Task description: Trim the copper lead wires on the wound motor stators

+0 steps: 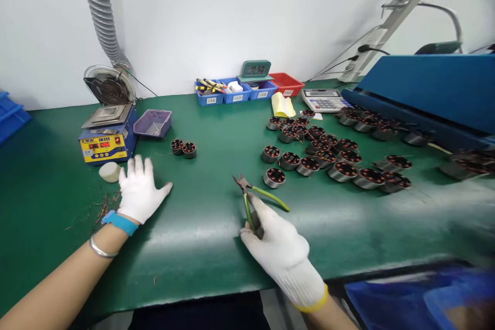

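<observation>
My right hand (278,240), in a white glove with a yellow cuff, grips diagonal cutting pliers (249,201) with green handles; their handles are spread. Gloved in white, my left hand (139,191) lies with fingers spread beside a pile of copper wire scraps (107,207) and a whitish round block (110,171). Two small wound motor stators (183,148) stand beyond it, apart from the hand. Right of the pliers, several more stators (309,166) with copper windings and metal rims stand in loose rows, the closest stator (274,178) a short way from the jaws.
At the left stands a blue and yellow solder pot (103,147) below a grey exhaust hose (101,10). A purple tray (152,124), blue bins (235,94), a red bin (286,84), a clock (255,69) and a calculator (325,100) line the back. A blue panel (433,93) rises at right.
</observation>
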{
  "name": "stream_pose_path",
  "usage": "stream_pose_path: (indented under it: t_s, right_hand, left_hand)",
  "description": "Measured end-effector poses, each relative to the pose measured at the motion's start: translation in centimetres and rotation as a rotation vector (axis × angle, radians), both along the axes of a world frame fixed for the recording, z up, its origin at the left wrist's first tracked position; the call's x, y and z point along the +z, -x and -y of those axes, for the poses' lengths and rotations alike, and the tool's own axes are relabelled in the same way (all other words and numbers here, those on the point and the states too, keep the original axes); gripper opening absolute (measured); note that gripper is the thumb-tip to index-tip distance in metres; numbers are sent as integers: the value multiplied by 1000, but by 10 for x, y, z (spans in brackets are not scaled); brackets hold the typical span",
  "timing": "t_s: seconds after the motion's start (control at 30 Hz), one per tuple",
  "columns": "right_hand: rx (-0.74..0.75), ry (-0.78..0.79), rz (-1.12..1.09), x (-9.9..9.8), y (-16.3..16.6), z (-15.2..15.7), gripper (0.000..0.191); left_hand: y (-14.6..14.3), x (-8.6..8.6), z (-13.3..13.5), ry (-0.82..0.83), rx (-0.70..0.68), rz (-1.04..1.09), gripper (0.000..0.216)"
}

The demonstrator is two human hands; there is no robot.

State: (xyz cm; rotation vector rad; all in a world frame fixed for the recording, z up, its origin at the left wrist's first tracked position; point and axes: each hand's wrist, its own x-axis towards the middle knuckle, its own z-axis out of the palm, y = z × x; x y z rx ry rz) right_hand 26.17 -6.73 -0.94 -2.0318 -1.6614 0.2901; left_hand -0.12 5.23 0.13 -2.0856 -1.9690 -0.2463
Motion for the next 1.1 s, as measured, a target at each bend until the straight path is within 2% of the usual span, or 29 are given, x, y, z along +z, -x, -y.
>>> stream_pose_path:
  t_s: [0.1, 0.2, 0.23, 0.3, 0.37, 0.47, 0.53, 0.6, 0.67, 0.73, 0.83, 0.93, 1.0, 1.1]
  right_hand:
    - [-41, 51, 212, -10, 4, -12, 63]
    - [-64, 54, 266, -16, 3, -16, 59]
    - [-66, 53, 260, -17, 2, -16, 58]
    - [-68, 66, 234, -17, 0, -18, 55]
    - [-79, 99, 202, -15, -3, -19, 53]
    - [-79, 104, 161, -15, -7, -21, 55]
    - [-12, -8, 176, -14, -7, -21, 64]
    - [169, -158, 225, -10, -2, -20, 73]
    - [393, -208, 256, -2, 10, -21, 76]
    - [555, -129, 239, 8, 30, -25, 78]
    - [654, 44, 159, 16, 61, -38, 81]
    - [710, 30, 48, 7, 80, -51, 63]
    - [729, -65, -13, -3, 83, -57, 50]
    - [744, -139, -53, -16, 81, -61, 42]
  left_hand:
    - [-16, 23, -34, -3, -157, -25, 82]
    - [-47, 41, -85, 118, -284, -71, 97]
    - [-55, 45, -100, 154, -311, -87, 96]
    - [-67, 51, -121, 222, -364, -117, 79]
    - [-71, 52, -122, 258, -422, -146, 62]
    - [-67, 50, -84, 280, -538, -171, 52]
    - [-58, 47, -43, 336, -634, -164, 46]
    - [-48, 45, -3, 436, -681, -108, 39]
    - [-37, 44, 25, 506, -624, -7, 37]
    - [-28, 42, 39, 577, -551, 152, 35]
    - [-17, 39, 41, 665, -500, 333, 31]
    - [-11, 40, 44, 637, -505, 382, 18]
    - [-9, 42, 55, 566, -574, 414, 14]
    - [-1, 49, 83, 482, -799, 342, 18]
